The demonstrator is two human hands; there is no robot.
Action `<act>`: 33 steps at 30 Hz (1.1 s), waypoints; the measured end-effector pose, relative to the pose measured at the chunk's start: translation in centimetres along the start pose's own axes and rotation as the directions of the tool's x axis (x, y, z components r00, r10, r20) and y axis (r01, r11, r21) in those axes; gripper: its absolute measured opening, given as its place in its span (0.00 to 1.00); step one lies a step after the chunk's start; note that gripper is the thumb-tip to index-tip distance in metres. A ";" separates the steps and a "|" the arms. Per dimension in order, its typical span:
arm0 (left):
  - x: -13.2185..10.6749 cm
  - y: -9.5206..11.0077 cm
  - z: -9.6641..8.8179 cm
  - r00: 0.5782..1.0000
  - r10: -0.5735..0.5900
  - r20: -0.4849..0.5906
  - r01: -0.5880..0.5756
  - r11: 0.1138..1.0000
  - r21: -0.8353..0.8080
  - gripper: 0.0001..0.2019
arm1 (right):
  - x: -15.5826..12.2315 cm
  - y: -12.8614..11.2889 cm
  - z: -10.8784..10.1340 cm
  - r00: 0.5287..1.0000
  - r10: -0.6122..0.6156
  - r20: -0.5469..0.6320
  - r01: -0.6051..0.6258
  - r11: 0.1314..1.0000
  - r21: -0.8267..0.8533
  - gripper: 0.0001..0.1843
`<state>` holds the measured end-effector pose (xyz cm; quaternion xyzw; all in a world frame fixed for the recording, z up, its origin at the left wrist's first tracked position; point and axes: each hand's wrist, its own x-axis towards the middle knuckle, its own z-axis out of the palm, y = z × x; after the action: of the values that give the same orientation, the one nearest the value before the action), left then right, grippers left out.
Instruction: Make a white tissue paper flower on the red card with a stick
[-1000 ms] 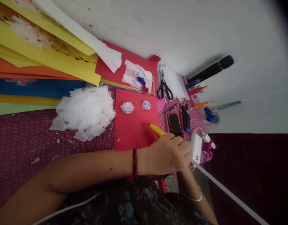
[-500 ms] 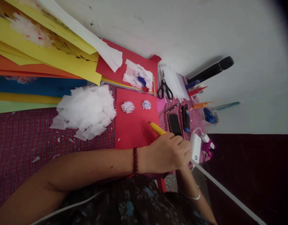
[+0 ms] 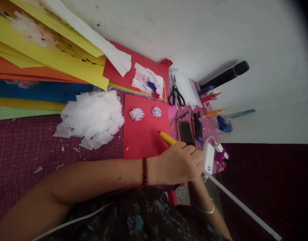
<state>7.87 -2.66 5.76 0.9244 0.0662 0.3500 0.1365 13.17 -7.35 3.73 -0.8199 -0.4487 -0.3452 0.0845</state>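
My left hand (image 3: 179, 165), with a dark red bead bracelet at its wrist, is closed round a yellow glue gun (image 3: 169, 138). Its dark tip points at a small red spot on a red sheet of paper (image 3: 140, 140). From behind the fist a long white stick (image 3: 244, 206) runs down to the right. My right forearm (image 3: 200, 194) reaches up from the bottom with a bangle on it, and my left hand hides the right hand's fingers. Two crumpled white paper flowers (image 3: 137, 114) with purple specks sit on the sheet.
Left of the sheet is a pile of white paper pieces (image 3: 92, 118). Behind lie a stained tissue (image 3: 147, 80) and black scissors (image 3: 176, 95). A phone (image 3: 187, 134), a white power bank (image 3: 208, 157) and paint tubes (image 3: 215, 112) are at right. Coloured papers (image 3: 76, 72) rise at upper left.
The glue gun's tip has shifted very slightly over the sheet. Both arms stay almost where they were.
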 end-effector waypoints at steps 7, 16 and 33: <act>-0.3 -0.1 0.2 1.000 0.002 -0.003 -0.002 1.000 0.003 0.09 | -0.6 -0.1 1.2 1.000 -0.016 -0.008 0.015 0.984 -0.179 0.14; -0.1 0.0 0.1 1.000 -0.009 0.007 0.010 1.000 -0.017 0.10 | -0.7 -0.2 1.1 0.999 0.034 -0.025 -0.038 0.986 -0.165 0.13; 0.1 -0.3 -0.4 0.997 -0.029 0.076 0.028 0.999 0.015 0.10 | -0.1 -1.4 2.2 0.987 0.022 -0.159 -0.054 0.978 -0.200 0.13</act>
<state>7.69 -2.25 6.01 0.9369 0.0766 0.3120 0.1376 13.10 -5.63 1.82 -0.8032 -0.3872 -0.4508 0.0414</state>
